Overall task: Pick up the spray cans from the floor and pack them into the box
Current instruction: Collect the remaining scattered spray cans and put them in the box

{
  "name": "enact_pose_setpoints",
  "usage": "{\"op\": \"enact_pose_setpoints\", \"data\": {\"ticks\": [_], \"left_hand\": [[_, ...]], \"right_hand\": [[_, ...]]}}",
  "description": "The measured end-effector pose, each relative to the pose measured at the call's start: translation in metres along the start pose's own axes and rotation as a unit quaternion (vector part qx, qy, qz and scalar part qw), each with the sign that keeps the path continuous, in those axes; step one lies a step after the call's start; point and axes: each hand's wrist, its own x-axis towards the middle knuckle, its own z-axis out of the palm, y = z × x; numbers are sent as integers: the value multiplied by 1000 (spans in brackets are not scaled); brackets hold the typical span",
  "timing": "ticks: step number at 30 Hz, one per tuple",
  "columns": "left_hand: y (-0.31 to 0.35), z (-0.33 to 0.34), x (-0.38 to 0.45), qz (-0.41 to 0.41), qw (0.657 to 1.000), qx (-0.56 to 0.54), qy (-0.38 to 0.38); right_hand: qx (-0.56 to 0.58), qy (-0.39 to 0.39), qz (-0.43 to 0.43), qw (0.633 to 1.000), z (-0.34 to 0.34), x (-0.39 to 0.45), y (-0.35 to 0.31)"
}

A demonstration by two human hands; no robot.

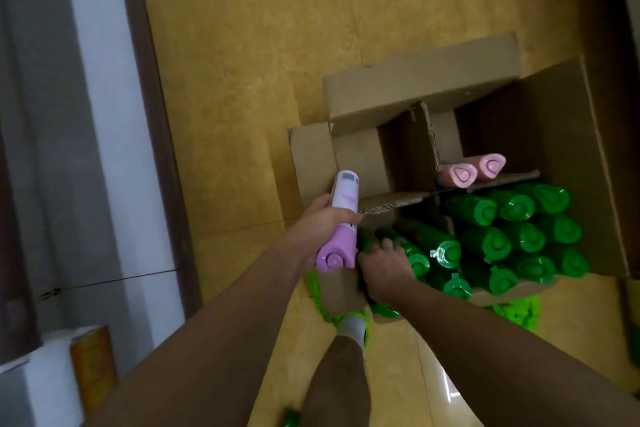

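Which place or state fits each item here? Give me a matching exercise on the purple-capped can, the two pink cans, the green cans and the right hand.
Items:
1. purple-capped can
2. pink cans
3. green cans
4. right hand

Places or states:
A. stacked in the box's near right section
B. gripped in the left hand
C. reaching down onto a green can
D. lying in the far right compartment

Pairs: 1-B, 2-D, 3-A, 4-C

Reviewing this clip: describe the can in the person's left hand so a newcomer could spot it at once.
Start at the open cardboard box on the yellow floor. At its near-left corner, the left hand grips a lilac spray can above the flap. It is the only purple-capped can; those packed inside are green or pink.
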Motion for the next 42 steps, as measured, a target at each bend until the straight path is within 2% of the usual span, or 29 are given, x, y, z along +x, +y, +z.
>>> {"op": "enact_pose_setpoints", "data": {"ticks": [4,7,11,15,17,20,22,25,27,31,36,42], "left_hand": [[1,15,-1,8,998,60,-5],[14,38,-9,14,997,73,0],[37,87,-17,28,993,115,1],[61,151,-16,57,981,187,0],[75,183,-11,89,956,280,21],[95,230,-1,120,883,449,61],[106,258,5,154,842,512,72],[124,295,10,231,758,599,118],[128,318,20,259,721,628,136],[120,354,51,285,692,652,123],[101,372,87,266,678,677,103],[78,384,129,242,640,727,53]], "right_hand": [[70,21,-29,997,-1,-6,10],[160,100,-36,981,-7,-19,34],[269,215,48,938,-19,-42,88],[340,263,134,893,-35,-63,154],[347,288,143,881,-39,-73,188],[347,303,157,874,-36,-83,235],[362,315,165,862,-34,-86,260],[384,323,167,849,-29,-88,289],[398,324,164,842,-26,-88,304],[406,320,151,843,-17,-84,329],[430,307,134,838,-9,-67,344],[430,313,130,837,0,-43,363]]}}
